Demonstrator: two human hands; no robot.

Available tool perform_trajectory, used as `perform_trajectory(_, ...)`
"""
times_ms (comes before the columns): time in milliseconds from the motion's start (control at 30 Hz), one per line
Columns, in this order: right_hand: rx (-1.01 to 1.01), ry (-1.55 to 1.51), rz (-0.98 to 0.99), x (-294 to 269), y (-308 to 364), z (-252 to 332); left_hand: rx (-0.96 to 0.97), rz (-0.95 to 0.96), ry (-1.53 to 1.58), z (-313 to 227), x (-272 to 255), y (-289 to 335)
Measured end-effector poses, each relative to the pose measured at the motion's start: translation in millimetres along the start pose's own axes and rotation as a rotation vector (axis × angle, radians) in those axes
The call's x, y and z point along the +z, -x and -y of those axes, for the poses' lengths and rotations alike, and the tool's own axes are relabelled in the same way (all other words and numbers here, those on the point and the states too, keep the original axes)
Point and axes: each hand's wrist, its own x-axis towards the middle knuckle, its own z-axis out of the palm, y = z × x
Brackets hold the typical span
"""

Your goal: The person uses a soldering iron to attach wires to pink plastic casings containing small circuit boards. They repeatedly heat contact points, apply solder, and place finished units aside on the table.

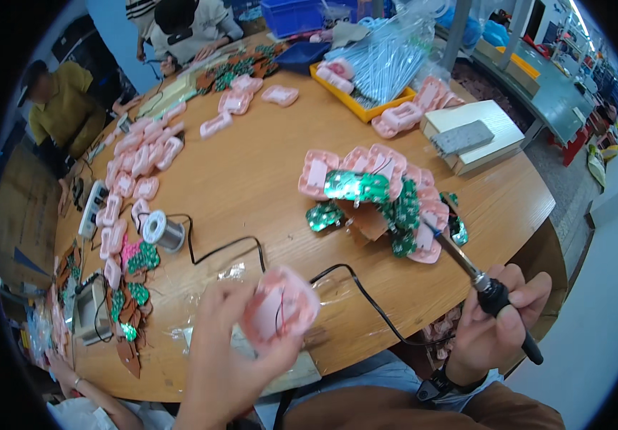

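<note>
Between the thumb and fingers of my left hand (pixel 233 344) is a pink plastic shell (pixel 280 307), its hollow side facing up with a thin dark wire inside. My right hand (pixel 502 322) grips a soldering iron (pixel 494 295) by its black handle. Its metal shaft slants up and left, with the tip over a heap of pink shells (pixel 316 175) and green circuit boards (pixel 357 186). Whether the tip touches the heap I cannot tell. A black cord (pixel 355 279) runs across the table behind the held shell.
A solder wire spool (pixel 163 231) stands left of centre, near rows of pink shells (pixel 144 154) and a power strip (pixel 93 208). At back right are a yellow tray (pixel 366 109) of clear-wrapped sticks and a wooden box (pixel 477 136) with a grey block. Other people sit around the table (pixel 251 193).
</note>
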Motion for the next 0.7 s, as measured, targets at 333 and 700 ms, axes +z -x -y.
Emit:
perform_trajectory(333, 0.068, 0.035, -0.084, -23, -12, -4, -0.359, 0.329, 0.323, 42, 28, -189)
perform_trajectory(700, 0.071, 0.087, 0.008, -36, -12, -35, 0.01, -0.106, 0.191, 68, 62, -165)
